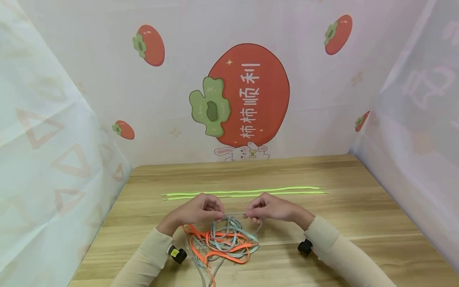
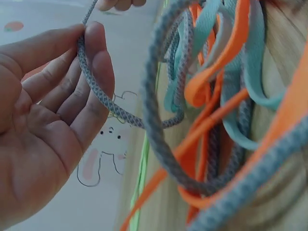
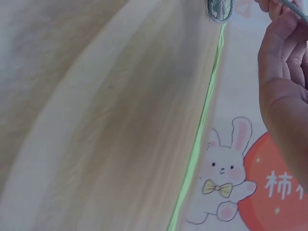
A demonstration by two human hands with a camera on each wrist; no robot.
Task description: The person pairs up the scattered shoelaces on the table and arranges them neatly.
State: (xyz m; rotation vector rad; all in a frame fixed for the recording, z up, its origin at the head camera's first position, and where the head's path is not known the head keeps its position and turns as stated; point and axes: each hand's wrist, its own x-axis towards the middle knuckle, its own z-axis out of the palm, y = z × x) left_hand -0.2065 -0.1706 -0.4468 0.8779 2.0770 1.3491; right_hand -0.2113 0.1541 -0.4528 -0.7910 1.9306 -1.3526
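Note:
A round grey shoelace (image 2: 98, 94) is pinched between the thumb and forefinger of my left hand (image 1: 201, 209). My right hand (image 1: 271, 207) pinches the same lace a short way to the right, and the stretch between the hands looks straight in the head view. Beneath the hands lies a tangled heap of laces: flat orange ones (image 1: 229, 254), pale teal ones (image 1: 254, 249) and more grey cord. In the left wrist view the grey lace runs from my fingertips down into loops of the heap. The right wrist view shows my right hand only in part, at its upper right edge.
Two flat neon-yellow laces (image 1: 287, 194) lie stretched side by side across the wooden table (image 1: 340, 239), beyond the hands. Pale printed cloth (image 1: 172, 99) walls the table at the back and both sides. Grey and orange lace ends trail toward the table's near side.

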